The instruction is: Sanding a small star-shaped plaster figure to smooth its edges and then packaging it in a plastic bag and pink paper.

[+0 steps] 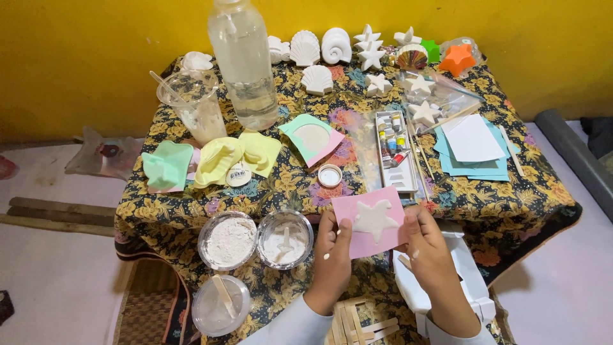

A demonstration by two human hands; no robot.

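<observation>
Hands: our left hand (333, 246) and right hand (426, 246) each grip one side edge of a single pink mould (370, 222), fingers closed on it.
Pink mould: one, square, held just above the near part of the desk (511, 211), with one white star-shaped filling at its centre.
Desk cover: one dark cloth with yellow flowers.
Bottle: one, clear plastic (246, 64), upright at the far left, partly filled with clear liquid; we see no label on it.
Cup: one clear cup (196, 102) with a stick inside, left of the bottle.
Bowls: we count three round clear ones at near left; one powder bowl (228, 241), one with a small scoop (285, 239), one with a flat stick (220, 305).
Other moulds: one green (166, 166), two pale yellow (237, 155), one green-and-pink (312, 137).
Label: one small round white sticker (237, 175) at the yellow moulds' edge.
Paint tray: one long white tray (396, 150) holding small tubes; their number we cannot tell.
Paper: one stack of blue sheets (472, 163) with a white sheet on top.
White casts: shells and stars (338, 48) along the far edge; the exact count is unclear.
</observation>
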